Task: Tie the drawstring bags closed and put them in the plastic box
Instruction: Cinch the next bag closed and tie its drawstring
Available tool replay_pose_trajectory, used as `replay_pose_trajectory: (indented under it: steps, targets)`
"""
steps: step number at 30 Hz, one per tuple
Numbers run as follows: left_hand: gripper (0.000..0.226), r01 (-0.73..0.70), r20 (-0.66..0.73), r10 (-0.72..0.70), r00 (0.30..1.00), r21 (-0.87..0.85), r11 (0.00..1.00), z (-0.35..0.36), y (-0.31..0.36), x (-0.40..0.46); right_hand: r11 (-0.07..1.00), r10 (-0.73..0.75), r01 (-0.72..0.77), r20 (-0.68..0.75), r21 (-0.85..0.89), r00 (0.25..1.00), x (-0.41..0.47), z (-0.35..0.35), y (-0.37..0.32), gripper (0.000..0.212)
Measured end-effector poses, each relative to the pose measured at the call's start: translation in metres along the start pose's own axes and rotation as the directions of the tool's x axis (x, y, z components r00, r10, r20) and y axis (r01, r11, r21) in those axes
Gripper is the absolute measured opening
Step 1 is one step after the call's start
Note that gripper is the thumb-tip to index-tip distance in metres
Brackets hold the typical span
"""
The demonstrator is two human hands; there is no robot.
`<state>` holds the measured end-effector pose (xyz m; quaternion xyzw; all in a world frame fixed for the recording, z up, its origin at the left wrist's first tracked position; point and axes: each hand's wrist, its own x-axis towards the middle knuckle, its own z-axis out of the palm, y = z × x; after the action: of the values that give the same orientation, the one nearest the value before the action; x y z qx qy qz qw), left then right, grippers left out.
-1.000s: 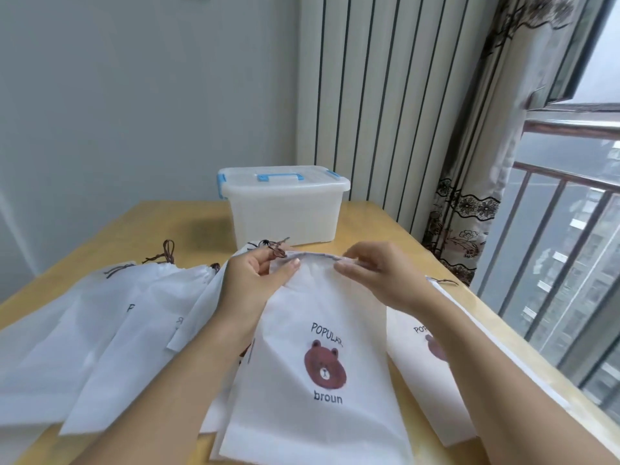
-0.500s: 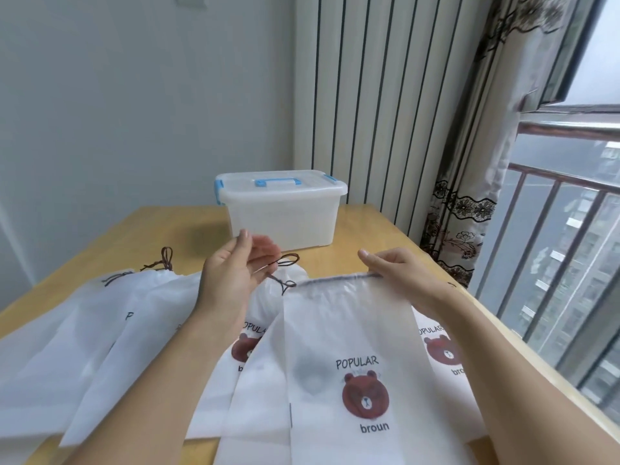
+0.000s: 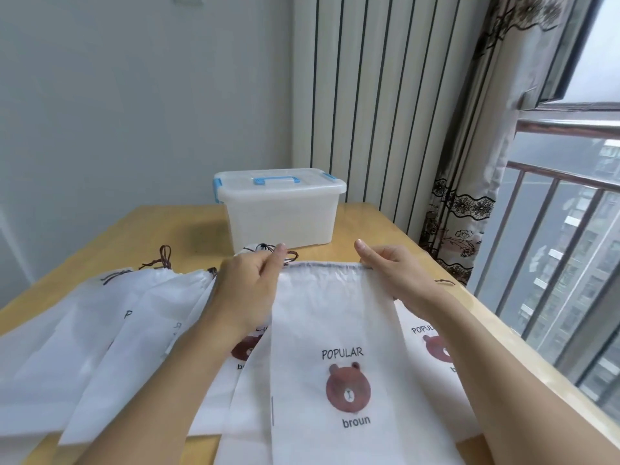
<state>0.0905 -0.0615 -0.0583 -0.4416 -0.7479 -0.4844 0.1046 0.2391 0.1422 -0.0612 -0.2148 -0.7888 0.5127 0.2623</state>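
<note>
Head view. The top bag [image 3: 335,347], the one with the bear print and "POPULAR broun", lies flat on the bench [image 3: 161,226] in front of the person, its hem pulled out straight between the two hands. A second ago that hem was bunched under both hands close together; half a second ago the left hand was lifted, picking the brown cord free. Now the left hand [image 3: 250,290] has come back down to the hem's left corner and pinches the cord [image 3: 291,256] there, fingers curled round it. The right hand [image 3: 389,266] has slid out to the right corner and grips the hem, fingers curled under the edge. I judge the bag is squared up and ready for cinching: the pull on the cord is the likely next step, and no knot shows yet.

The other bags [image 3: 100,330] fan out to the left, overlapping, their cords loose at the far ends; one more [image 3: 432,337] peeks out under the right forearm. None is tied, as far as can be seen.

The box [image 3: 280,213] stands at the far side of the bench, well apart from the bags, lid on and blue latches down, so it needs opening before anything goes in.

The bench is pale wood, bare between bags and box. Behind: a plain grey wall, a striped panel, a curtain [image 3: 469,162] and a window railing [image 3: 553,182] on the right.
</note>
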Motion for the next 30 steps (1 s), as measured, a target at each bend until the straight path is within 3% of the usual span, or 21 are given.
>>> replay_pose_trajectory:
  steps: [1, 3, 5, 9, 11, 15, 17, 20, 26, 30]
  targets:
    - [0.055, 0.113, -0.008, -0.114, 0.993, -0.110, 0.988, -0.003, -0.001, 0.004, 0.999, -0.001, 0.001, -0.009, -0.054, 1.000, -0.001, -0.001, -0.001, 0.064]
    - [0.047, 0.289, -0.004, -0.318, 0.948, -0.409, 0.866, -0.010, -0.008, 0.012, 0.990, 0.020, -0.029, -0.063, -0.136, 0.998, -0.002, -0.006, -0.003, 0.065]
    - [0.041, 0.354, -0.009, -0.434, 0.901, -0.565, 0.745, -0.018, -0.015, 0.018, 0.987, 0.050, -0.070, -0.137, -0.145, 0.989, -0.001, -0.015, -0.004, 0.066]
    - [0.044, 0.403, 0.083, -0.490, 0.868, -0.694, 0.597, -0.028, -0.021, 0.020, 0.992, 0.122, -0.122, -0.185, 0.011, 0.975, 0.001, -0.033, -0.005, 0.063]
    - [0.046, 0.428, 0.149, -0.493, 0.857, -0.736, 0.524, -0.031, -0.020, 0.019, 0.977, 0.177, -0.161, -0.115, 0.138, 0.978, 0.001, -0.038, -0.003, 0.056]
    - [0.048, 0.414, 0.299, -0.472, 0.829, -0.896, 0.160, -0.032, -0.010, 0.019, 0.836, 0.157, -0.207, 0.140, 0.508, 0.978, -0.003, -0.034, -0.010, 0.043]
    - [0.049, 0.358, 0.306, -0.486, 0.818, -0.934, 0.015, -0.034, -0.008, 0.019, 0.728, 0.115, -0.202, 0.174, 0.655, 0.978, -0.003, -0.032, -0.013, 0.041]
    - [0.047, 0.301, 0.277, -0.511, 0.813, -0.953, -0.038, -0.035, -0.009, 0.018, 0.583, 0.106, -0.165, 0.127, 0.796, 0.986, -0.001, -0.033, -0.012, 0.048]
    - [0.040, 0.294, 0.304, -0.418, 0.856, -0.952, -0.090, -0.035, -0.009, 0.017, 0.383, 0.199, -0.079, 0.001, 0.920, 0.980, -0.002, -0.025, -0.013, 0.058]
    - [0.048, 0.224, 0.295, -0.376, 0.878, -0.949, -0.220, -0.037, -0.007, 0.017, 0.280, 0.187, -0.032, -0.022, 0.959, 0.982, -0.006, -0.010, -0.020, 0.058]
